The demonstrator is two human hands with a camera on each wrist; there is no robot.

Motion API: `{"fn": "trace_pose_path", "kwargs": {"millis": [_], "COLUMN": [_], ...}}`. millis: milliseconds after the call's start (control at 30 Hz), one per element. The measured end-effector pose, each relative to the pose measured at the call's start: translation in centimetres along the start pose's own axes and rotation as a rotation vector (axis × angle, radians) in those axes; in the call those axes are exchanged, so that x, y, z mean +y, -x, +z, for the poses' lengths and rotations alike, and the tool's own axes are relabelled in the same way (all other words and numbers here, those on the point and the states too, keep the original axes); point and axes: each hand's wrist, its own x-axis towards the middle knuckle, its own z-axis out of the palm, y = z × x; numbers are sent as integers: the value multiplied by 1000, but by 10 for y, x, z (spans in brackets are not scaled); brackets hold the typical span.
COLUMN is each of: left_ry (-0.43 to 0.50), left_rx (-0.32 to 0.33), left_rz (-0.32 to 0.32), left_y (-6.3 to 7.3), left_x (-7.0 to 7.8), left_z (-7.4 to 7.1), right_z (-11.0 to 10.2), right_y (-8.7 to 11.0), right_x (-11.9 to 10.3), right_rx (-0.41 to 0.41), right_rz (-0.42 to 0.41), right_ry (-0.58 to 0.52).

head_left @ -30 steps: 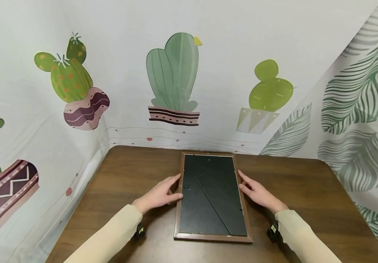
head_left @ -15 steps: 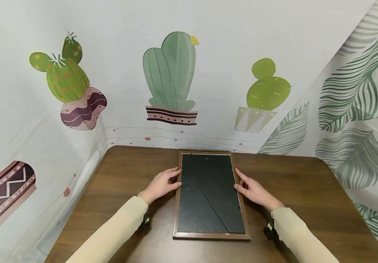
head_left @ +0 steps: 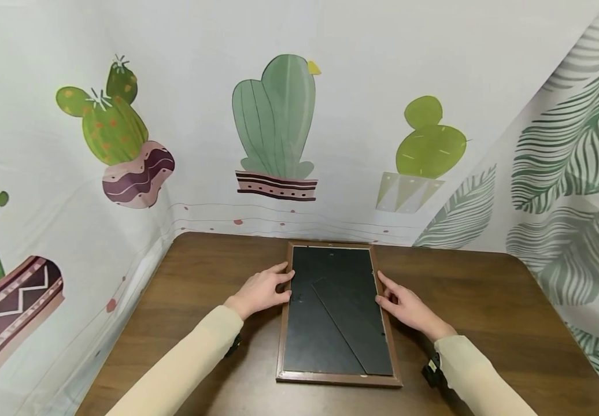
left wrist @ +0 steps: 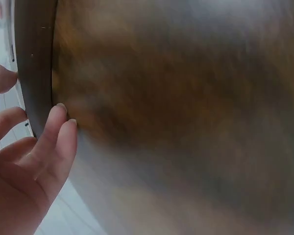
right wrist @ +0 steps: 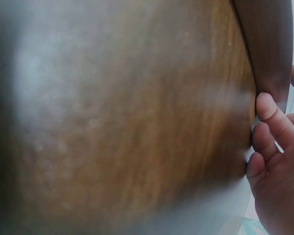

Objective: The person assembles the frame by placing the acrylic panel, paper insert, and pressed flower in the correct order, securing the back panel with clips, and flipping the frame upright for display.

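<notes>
A picture frame (head_left: 338, 323) lies back side up on the table, with a brown rim, a black backing board and a diagonal flap in it. At its left side my left hand (head_left: 263, 290) grips the rim, thumb and index finger over the edge. The left wrist view has other fingertips (left wrist: 60, 108) against the rim's lower side. My right hand (head_left: 409, 305) holds the opposite rim, its thumb on top of the edge. In the right wrist view several fingertips (right wrist: 266, 105) meet the rim where it touches the wood.
The brown wooden table (head_left: 200, 260) has rounded far corners. A white cloth (head_left: 351, 115) printed with cacti and leaves hangs behind it and on both sides. Each wrist wears a small black device, such as the right wrist camera (head_left: 432, 370).
My left hand has moved up along the frame and closer onto its rim. The right thumb has come onto the rim's top. The frame lies about where it was; the head view shifts slightly.
</notes>
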Motion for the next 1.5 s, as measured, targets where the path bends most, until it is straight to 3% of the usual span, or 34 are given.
{"fn": "trace_pose_path", "kwargs": {"millis": [100,267,400,467,667,767,867,1100,1500], "left_ry": [-113,-377,-467,-414,-19,54,58,-16,-24], "left_rx": [13,62,69,57,58,65,55,-58,-79], "left_rz": [37,117,124,107,24,2,-18,-37,-25], "left_y": [0,-2,-3,-3,-7,-18,-36,-74,-84], "left_x": [0,3,5,4,-7,-12,-14,-9,-9], "left_z": [1,7,7,5,4,0,-7,-10,-2], "right_z": [0,0,1,3,2,1,2,5,6], "right_y": [0,0,-1,-1,1,0,0,1,2], "right_x": [-2,-5,-5,-4,0,-1,-2,-2,0], "right_rx": [0,1,16,21,13,6,15,40,49], "right_rz": [-2,-11,-27,-24,-15,-9,-1,2,14], "right_ry": [8,13,11,14,15,13,23,52,76]}}
